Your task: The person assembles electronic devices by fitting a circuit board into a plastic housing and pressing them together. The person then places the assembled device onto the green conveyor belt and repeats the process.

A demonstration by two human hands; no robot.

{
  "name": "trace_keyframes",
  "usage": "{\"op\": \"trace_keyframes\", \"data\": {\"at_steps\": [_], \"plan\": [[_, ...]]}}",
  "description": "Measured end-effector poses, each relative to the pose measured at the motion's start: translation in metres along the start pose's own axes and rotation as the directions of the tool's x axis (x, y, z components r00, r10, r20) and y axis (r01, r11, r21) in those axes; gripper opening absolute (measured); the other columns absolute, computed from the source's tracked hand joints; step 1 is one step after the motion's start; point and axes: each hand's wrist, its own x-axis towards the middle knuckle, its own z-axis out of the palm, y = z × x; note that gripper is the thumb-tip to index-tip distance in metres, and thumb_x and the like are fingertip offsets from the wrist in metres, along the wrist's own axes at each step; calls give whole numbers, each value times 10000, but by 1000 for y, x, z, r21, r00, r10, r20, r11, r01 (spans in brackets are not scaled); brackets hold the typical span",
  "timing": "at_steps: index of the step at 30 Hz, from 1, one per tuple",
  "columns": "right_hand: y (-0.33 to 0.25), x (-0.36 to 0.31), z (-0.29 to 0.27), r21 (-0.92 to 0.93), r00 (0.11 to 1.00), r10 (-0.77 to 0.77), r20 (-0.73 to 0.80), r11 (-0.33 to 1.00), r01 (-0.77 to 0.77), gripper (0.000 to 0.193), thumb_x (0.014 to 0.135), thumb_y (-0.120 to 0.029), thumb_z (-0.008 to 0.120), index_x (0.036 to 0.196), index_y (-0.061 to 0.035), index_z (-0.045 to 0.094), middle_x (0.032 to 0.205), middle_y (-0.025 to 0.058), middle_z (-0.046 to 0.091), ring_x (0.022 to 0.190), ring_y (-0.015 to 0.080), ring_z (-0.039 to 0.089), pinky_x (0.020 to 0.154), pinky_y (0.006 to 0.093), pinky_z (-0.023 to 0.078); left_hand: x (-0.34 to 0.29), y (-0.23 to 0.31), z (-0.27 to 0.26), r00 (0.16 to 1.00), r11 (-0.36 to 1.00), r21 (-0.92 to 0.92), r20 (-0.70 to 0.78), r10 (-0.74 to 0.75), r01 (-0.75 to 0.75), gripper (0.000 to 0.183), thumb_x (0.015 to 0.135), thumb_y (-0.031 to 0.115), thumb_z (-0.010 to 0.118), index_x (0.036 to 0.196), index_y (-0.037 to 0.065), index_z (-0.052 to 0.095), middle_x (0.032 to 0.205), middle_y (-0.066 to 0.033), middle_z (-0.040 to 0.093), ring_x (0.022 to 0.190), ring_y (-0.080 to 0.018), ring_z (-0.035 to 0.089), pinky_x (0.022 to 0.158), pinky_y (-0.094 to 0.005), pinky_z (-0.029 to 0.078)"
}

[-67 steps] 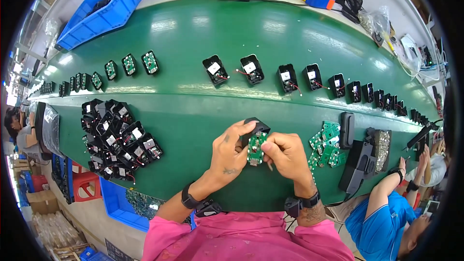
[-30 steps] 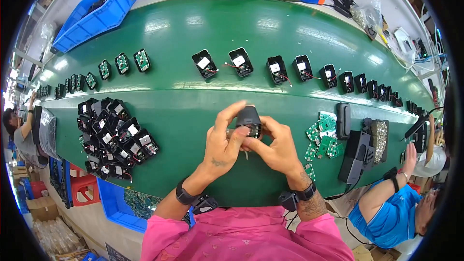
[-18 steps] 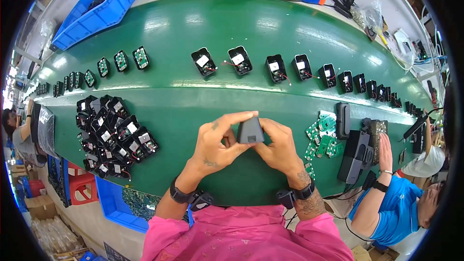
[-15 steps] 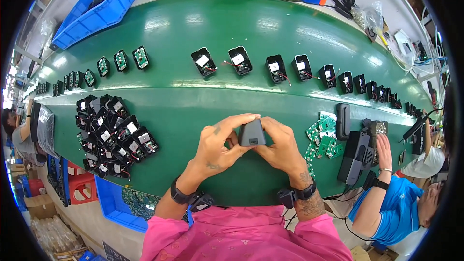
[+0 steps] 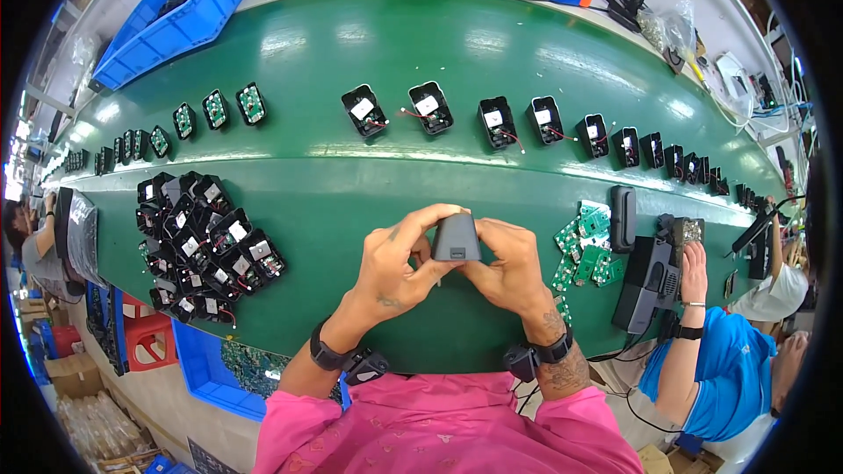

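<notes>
Gone from sight is the green circuit board seen earlier; a closed dark grey casing (image 5: 457, 238) is being pinched between the left hand (image 5: 399, 256) and the right hand (image 5: 507, 265), fingers pressed against its sides, above the conveyor belt's (image 5: 351, 202) near edge. Loose green circuit boards (image 5: 587, 246) are lying just right.

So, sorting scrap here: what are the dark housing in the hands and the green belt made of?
The dark grey housing looks like moulded plastic, matte, with even colour and rounded edges. The green belt seems rubbery or vinyl, glossy, since the lamps glare on it.
</notes>
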Motion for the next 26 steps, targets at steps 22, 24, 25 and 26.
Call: {"op": "trace_keyframes", "data": {"at_steps": [22,24,25,26], "plan": [[-5,-2,-5,50,995,83,60,995,-86,262,734,29,653,995,21,638,795,166,676,701,311,695,614,357,530,5,7,-4,986,986,41,41,160,-162,575,698,-103,683,1259,16,639,1218,-198,662,977,-281,704,658,-326,625],[-5,-2,-4,27,995,72,66,997,-74,267,735,25,658,1001,23,636,801,164,676,706,313,695,614,357,529,7,7,-8,973,965,128,74,220,-228,567,709,-89,700,1261,25,641,1221,-183,670,956,-315,708,697,-330,625],[-4,-3,-3,6,995,63,72,998,-63,272,735,20,663,1006,25,635,808,163,676,710,315,696,613,357,529,5,7,-9,981,978,87,67,185,-190,552,730,-69,714,1266,38,643,1263,-178,652,955,-335,712,733,-335,622],[-5,-2,-2,8,995,58,76,998,-58,272,735,20,663,1006,25,635,808,163,676,710,315,696,613,357,529,2,5,-9,987,987,49,59,147,-150,537,750,-50,727,1271,51,645,1306,-173,634,954,-355,716,768,-340,618]]}}
